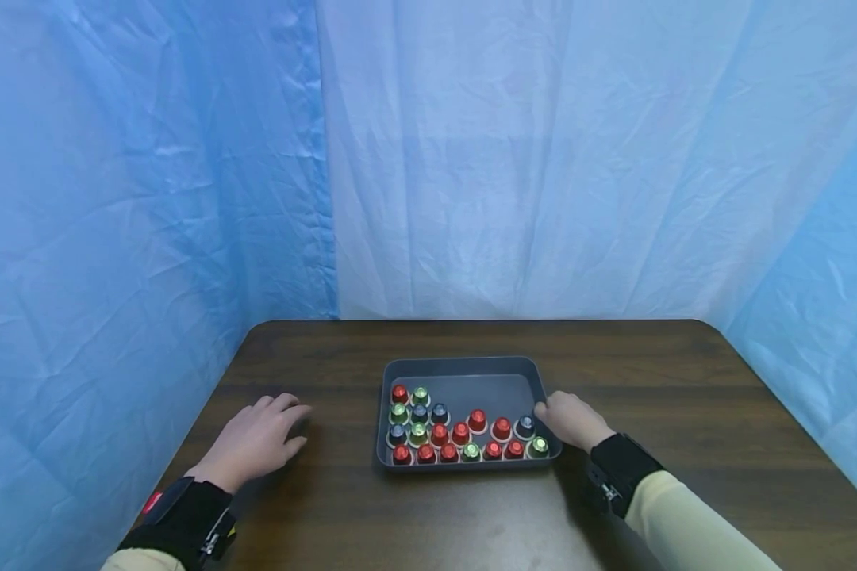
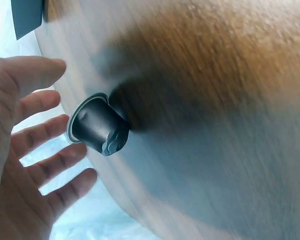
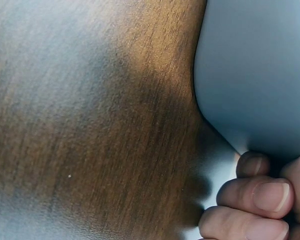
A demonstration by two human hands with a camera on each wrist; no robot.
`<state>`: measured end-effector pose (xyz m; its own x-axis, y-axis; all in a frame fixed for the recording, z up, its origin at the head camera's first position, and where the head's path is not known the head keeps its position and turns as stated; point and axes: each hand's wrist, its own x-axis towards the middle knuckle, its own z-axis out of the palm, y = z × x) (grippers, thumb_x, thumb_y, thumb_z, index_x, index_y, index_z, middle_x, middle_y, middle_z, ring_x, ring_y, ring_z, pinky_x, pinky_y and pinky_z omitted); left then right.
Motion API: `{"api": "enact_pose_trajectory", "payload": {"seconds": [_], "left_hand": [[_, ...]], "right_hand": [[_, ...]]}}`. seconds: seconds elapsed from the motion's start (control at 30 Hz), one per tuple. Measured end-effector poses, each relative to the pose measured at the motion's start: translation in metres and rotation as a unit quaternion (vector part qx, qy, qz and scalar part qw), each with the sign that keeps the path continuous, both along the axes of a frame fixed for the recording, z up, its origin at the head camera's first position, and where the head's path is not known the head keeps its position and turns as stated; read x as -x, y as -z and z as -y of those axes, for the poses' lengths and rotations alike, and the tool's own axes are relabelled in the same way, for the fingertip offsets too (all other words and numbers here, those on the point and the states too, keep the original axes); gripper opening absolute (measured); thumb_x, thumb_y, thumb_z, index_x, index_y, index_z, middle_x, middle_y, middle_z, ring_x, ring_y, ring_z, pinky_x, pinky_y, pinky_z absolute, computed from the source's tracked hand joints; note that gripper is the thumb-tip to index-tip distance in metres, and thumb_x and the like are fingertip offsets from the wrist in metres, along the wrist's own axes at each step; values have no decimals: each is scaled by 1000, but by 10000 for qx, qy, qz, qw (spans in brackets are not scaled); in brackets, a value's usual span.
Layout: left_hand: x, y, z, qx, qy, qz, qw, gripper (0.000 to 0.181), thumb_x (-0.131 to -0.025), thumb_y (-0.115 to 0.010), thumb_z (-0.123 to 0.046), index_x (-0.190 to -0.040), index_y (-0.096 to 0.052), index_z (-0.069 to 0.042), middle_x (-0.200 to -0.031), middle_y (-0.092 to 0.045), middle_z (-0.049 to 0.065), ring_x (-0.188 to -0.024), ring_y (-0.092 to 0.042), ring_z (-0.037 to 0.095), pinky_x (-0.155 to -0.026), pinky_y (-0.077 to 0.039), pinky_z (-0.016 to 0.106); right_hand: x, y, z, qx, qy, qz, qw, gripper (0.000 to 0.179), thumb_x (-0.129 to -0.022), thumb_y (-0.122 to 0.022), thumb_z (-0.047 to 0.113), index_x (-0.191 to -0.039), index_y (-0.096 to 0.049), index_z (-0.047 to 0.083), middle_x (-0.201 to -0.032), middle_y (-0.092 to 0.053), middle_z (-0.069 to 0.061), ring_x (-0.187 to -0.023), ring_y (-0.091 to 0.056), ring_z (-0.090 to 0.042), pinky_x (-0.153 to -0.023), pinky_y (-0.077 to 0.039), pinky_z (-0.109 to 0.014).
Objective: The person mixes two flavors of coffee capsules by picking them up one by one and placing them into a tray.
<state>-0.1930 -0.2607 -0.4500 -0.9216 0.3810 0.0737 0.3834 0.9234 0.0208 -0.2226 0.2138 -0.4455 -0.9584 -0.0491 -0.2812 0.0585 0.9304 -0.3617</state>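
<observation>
A dark grey rectangular tray [image 1: 486,388] lies on the table and holds several foil coffee capsules, red, green and dark blue. My right hand [image 1: 574,420] is at the tray's right side, with its thumb by the rim. In the right wrist view its curled fingers [image 3: 272,196] grip the edge beside the tray's outer wall [image 3: 255,75]. To the left of the tray, my left hand [image 1: 253,442] hovers over the table, fingers spread and relaxed. A dark coffee capsule [image 2: 100,124] lies tipped just beyond those fingertips in the left wrist view; the hand hides it in the head view.
The brown wooden table [image 1: 464,515] has rounded far corners. Blue sheets [image 1: 514,159] hang behind it and along both sides. In the tray, capsules stand in rows along the near side and left end; a bare stretch of its floor shows at the back right.
</observation>
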Motion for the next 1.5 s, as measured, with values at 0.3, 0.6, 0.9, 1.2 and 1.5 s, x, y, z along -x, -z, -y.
{"api": "enact_pose_trajectory", "payload": {"seconds": [0.3,0.6,0.9,1.2,1.5], "left_hand": [[-2,2,10,19,-337,665,9972,53,-77,-74,-34,-125,-58,-16,-122,-51,7,-103,-53,29,-77,-44,52],[-2,0,10,-49,-619,1291,9897,47,-79,-71,-16,-124,-57,-15,-109,-50,4,-86,-53,18,-65,-47,40],[2,3,10,-318,-537,1241,9903,38,-81,-69,-8,-118,-60,-11,-97,-52,2,-77,-54,13,-66,-47,36],[6,2,4,-558,-274,770,9951,40,-81,-70,-9,-119,-59,-6,-103,-55,4,-91,-58,19,-75,-49,40],[7,-3,-7,-686,-180,554,9959,41,-78,-74,-14,-115,-57,-8,-104,-59,4,-94,-57,20,-77,-47,41]], "right_hand": [[-1,0,-1,-42,-77,-70,9999,35,-95,-43,27,-96,-64,-1,-77,-55,-6,-66,-50,-20,-61,-39,-37],[1,1,0,3,73,76,9999,35,-95,-44,28,-96,-64,0,-74,-55,-6,-65,-51,-20,-59,-39,-35],[1,0,1,34,65,107,9999,35,-95,-43,28,-94,-64,1,-74,-54,-5,-64,-51,-19,-58,-39,-34],[0,1,0,35,111,140,9998,35,-95,-43,28,-97,-64,0,-74,-54,-6,-65,-51,-20,-59,-39,-35],[0,1,0,97,131,157,9997,35,-95,-43,28,-93,-64,1,-71,-53,-6,-63,-51,-19,-57,-38,-34]]}}
